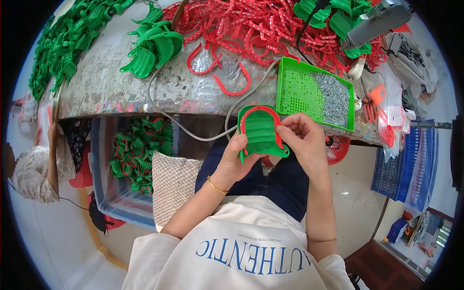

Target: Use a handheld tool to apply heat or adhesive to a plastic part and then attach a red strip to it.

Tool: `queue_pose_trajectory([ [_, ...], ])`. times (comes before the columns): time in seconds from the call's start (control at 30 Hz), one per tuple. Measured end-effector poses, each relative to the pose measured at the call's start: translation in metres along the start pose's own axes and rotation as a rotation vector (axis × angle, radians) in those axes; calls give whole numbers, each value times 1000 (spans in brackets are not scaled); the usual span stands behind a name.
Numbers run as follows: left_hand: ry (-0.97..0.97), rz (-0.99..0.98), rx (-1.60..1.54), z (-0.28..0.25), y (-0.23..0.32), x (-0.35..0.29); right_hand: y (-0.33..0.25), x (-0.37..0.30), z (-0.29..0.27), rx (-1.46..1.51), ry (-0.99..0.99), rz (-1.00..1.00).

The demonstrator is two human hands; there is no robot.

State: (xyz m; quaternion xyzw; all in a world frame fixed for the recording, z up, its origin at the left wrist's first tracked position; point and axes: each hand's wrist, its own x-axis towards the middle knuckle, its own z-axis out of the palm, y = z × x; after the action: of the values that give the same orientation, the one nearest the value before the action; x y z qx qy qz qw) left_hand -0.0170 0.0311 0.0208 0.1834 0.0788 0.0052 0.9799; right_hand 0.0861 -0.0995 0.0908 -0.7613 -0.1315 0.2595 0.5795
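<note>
Both hands grip a green plastic tray (261,131) with a red rim: left hand (235,157) closed beneath it, right hand (300,135) pinching its right edge, just before the tabletop (121,87).

The tabletop (121,92) is old and grey, with worn spots. Just past the hands sits a green tray (290,77) with small grey metal bits (333,99) in one corner. Beyond it lies a big heap of red curved strips (251,24). Two loose red strips (227,79) lie nearer. Green plastic pieces (152,46) are piled farther left. A grey cable (159,108) runs across the tabletop's edge.
</note>
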Motion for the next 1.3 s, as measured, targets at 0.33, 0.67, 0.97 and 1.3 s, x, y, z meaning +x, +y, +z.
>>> queue_pose_trajectory([
  [0.33, -9, 61, 192, 10, 3, 1, 10, 1, -2, 20, 2, -10],
  [0.67, -22, -151, -234, -13, 2, 2, 1, -3, 4, 22, 0, 30],
  [0.97, -11, -174, -396, -10, 0, 1, 2, -4, 8, -97, -7, -66],
  [1.3, -10, -167, -312, -17, -3, 0, 3, -5, 7, -77, -72, -35],
])
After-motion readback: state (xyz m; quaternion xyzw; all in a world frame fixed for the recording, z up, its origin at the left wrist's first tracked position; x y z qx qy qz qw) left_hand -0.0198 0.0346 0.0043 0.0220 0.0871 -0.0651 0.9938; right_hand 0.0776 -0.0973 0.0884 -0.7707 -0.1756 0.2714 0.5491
